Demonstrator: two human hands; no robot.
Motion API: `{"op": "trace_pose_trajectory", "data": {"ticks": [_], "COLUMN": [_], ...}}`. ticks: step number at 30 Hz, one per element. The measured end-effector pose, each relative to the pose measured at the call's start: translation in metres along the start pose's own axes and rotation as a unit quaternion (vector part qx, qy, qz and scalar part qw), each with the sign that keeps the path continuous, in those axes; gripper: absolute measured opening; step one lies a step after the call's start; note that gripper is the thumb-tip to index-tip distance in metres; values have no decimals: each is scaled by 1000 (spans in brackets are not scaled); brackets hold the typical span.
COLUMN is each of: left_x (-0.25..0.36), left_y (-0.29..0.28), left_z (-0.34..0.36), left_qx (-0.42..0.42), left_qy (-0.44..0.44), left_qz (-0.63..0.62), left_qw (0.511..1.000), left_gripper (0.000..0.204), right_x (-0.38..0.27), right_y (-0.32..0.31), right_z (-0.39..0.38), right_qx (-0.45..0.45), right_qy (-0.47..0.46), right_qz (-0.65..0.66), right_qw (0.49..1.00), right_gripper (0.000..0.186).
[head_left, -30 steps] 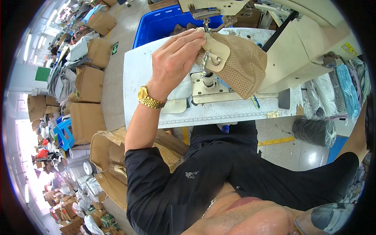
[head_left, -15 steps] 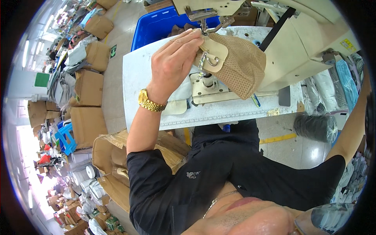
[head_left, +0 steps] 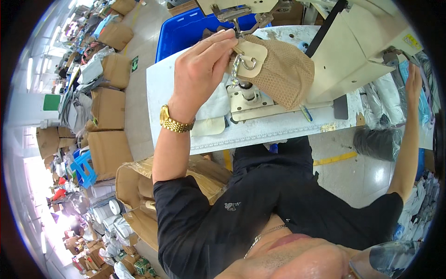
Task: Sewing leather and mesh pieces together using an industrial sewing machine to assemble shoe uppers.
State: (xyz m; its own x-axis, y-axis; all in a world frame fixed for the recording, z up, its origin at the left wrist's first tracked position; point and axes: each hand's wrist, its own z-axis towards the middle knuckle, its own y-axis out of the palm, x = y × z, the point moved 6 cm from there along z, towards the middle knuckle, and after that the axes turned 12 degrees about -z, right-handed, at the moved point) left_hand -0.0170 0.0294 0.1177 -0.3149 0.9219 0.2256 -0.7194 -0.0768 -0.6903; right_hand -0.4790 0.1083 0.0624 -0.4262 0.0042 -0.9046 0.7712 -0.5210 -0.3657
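My left hand (head_left: 202, 67), with a gold watch on the wrist, pinches the edge of a tan mesh pouch (head_left: 285, 76) just under the presser foot (head_left: 238, 29) of a cream sewing machine (head_left: 348, 51). A cream tab (head_left: 251, 49) on the pouch carries a metal ring (head_left: 248, 64) and a patterned cord (head_left: 236, 69) hangs beside it. My right hand (head_left: 412, 76) is raised at the machine's right end, fingertips by a metal fitting (head_left: 390, 58); whether it grips anything is unclear.
A blue bin (head_left: 169, 39) stands behind the white table (head_left: 169, 86). Torn cardboard (head_left: 134, 186) lies open at my left, among boxes (head_left: 104, 109) and piled goods. Wrapped bundles (head_left: 385, 107) and a dark wrapped roll (head_left: 376, 144) are at the right.
My right arm has risen toward the machine's right end, bringing the hand into view. My left hand and the pouch have shifted slightly up and left in the picture.
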Motion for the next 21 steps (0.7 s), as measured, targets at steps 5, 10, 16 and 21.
{"op": "trace_pose_trajectory", "data": {"ticks": [5,10,16,21], "left_x": [-10,-7,-13,-9], "left_y": [24,21,41,29], "left_z": [17,7,-24,-3], "left_qx": [22,76,117,52], "left_qy": [54,-14,-304,-252], "left_qz": [-119,-105,-354,-221], "left_qw": [991,991,876,941], "left_gripper": [18,17,25,41], "right_x": [2,-113,-144,-97], "right_y": [-138,81,207,250], "right_z": [-111,-133,-114,-131], "right_qx": [347,70,-171,-174], "right_qy": [-154,-216,-180,-161], "right_qz": [-183,-101,-157,5], "right_qw": [907,969,956,971], "right_gripper": [37,31,46,61]}}
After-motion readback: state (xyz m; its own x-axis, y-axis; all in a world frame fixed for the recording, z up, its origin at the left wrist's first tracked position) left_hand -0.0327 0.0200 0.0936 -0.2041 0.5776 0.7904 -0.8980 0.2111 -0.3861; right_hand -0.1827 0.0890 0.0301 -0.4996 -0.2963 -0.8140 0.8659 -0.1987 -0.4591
